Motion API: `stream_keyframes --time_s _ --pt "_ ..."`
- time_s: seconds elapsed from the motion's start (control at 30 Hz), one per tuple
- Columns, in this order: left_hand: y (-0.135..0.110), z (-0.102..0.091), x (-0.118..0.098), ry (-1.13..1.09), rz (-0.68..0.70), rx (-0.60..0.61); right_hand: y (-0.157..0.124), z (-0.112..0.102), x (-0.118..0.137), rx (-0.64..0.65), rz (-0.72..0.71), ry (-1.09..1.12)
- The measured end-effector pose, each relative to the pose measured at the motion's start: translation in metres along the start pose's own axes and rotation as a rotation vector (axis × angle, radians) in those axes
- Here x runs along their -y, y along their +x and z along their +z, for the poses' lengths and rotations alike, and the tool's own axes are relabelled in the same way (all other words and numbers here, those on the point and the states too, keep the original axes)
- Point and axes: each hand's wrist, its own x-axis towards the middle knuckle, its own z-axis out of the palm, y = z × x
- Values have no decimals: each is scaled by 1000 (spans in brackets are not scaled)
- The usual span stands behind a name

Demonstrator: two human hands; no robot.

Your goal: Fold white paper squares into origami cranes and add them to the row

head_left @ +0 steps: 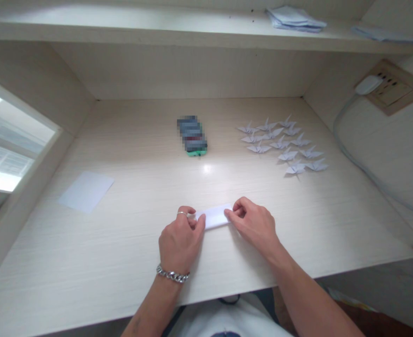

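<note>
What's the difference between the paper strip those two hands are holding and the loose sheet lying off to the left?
The folded paper strip is long and narrow, while the loose sheet is broad and roughly square. The strip looks folded; the sheet looks flat and unfolded. The left hand and right hand hold the strip at its ends, but the sheet lies untouched. Both are pale paper on the same desk.
</note>
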Motion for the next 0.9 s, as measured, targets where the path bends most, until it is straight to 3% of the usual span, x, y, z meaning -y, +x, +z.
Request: stream_keyframes --time_s 0.9 --pt "-2 2 1 -37 -20 -9 0 -1 2 24 -2 -44"
